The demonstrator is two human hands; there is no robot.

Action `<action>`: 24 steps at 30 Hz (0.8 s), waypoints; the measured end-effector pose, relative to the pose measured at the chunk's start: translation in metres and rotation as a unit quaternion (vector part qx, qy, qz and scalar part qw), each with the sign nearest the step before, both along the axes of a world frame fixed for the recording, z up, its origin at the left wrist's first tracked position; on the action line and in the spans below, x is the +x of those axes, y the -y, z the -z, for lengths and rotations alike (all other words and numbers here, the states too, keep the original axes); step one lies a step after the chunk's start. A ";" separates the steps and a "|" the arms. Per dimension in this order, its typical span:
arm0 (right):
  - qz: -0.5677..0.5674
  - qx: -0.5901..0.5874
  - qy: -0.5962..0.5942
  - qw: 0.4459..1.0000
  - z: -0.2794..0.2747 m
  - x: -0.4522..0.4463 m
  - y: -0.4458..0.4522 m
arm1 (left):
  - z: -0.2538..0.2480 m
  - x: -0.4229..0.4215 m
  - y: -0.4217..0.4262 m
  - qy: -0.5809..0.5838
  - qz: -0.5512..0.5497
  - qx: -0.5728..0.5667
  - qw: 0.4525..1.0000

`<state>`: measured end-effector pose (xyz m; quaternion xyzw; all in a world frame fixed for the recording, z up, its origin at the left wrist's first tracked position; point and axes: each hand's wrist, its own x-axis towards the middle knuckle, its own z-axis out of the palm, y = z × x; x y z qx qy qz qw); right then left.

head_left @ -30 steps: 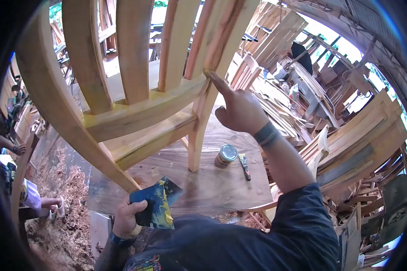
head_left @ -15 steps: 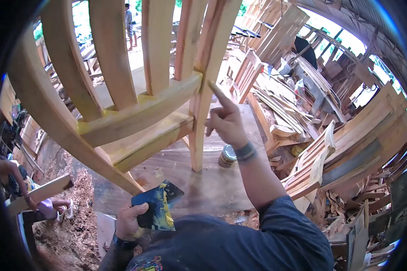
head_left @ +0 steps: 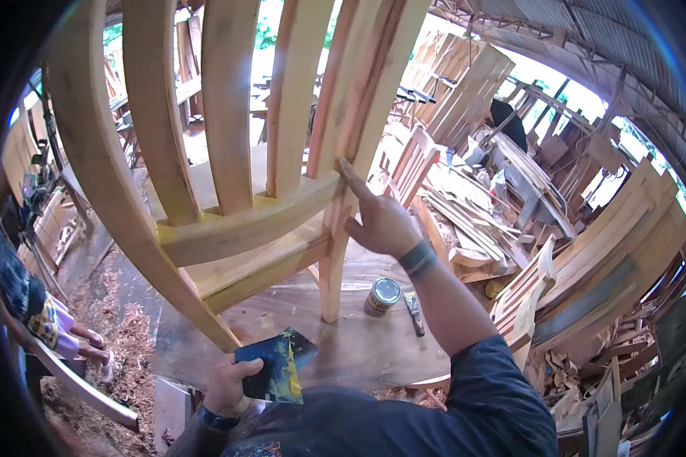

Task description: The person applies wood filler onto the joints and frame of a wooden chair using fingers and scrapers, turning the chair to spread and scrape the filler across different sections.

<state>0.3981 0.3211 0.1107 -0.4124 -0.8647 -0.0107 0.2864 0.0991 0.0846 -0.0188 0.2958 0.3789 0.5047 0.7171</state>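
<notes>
On the brown tabletop [head_left: 373, 346], in the middle of my view, stands a wooden chair [head_left: 251, 225] with its slatted back turned toward me. Its long axis runs upward, the posts leaning and the slats rising out past the top edge; one rear leg comes down onto the top near the can [head_left: 383, 296].

My right hand [head_left: 385, 221] reaches up from the lower right, index finger extended to the joint of lower rail and right post, its tip seemingly touching the wood, thumb apart. My left hand [head_left: 230, 385] is low, thumb and fingers clamped on a dark flat sheet [head_left: 268, 379] smeared with yellow paste. From here the sheet covers the other post's foot.

A small tool [head_left: 415, 316] lies between the can and my right forearm. Beyond, I see a second chair [head_left: 414, 169] and loose planks [head_left: 465, 194]; at left, a seated person [head_left: 49, 324] by floor shavings [head_left: 129, 343].
</notes>
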 end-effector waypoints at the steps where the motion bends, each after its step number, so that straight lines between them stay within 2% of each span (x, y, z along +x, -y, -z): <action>1: 0.023 -0.006 -0.004 1.000 0.006 -0.006 0.001 | 0.004 -0.003 -0.001 -0.010 0.008 -0.003 1.000; 3: 0.073 -0.017 -0.016 0.997 0.020 -0.014 0.005 | 0.001 0.000 0.002 0.004 0.001 -0.020 1.000; 6: 0.075 0.030 0.009 0.997 0.042 -0.009 0.005 | -0.002 0.000 0.002 0.015 -0.011 -0.025 1.000; 7: 0.071 -0.001 -0.001 0.998 0.035 -0.006 0.016 | -0.001 -0.001 0.003 0.018 -0.017 -0.026 0.999; 11: 0.035 0.025 -0.048 0.998 -0.026 0.009 0.039 | 0.006 -0.007 0.003 -0.017 -0.008 -0.005 1.000; 14: 0.072 0.051 0.098 0.991 -0.078 -0.003 0.033 | 0.002 -0.007 0.002 0.007 -0.016 0.001 1.000; 15: 0.083 0.025 0.147 0.985 -0.088 -0.007 0.024 | 0.001 -0.007 0.001 0.017 -0.015 0.006 1.000; 19: 0.025 -0.007 0.203 0.979 -0.097 -0.008 0.003 | 0.007 -0.009 -0.004 -0.024 -0.002 0.023 0.999; 22: 0.061 -0.026 0.219 0.974 -0.094 -0.008 0.025 | 0.006 -0.011 -0.002 -0.051 -0.001 0.018 0.999; 24: 0.091 -0.035 0.217 0.971 -0.087 -0.010 0.037 | -0.006 -0.008 0.002 -0.014 -0.021 0.010 1.000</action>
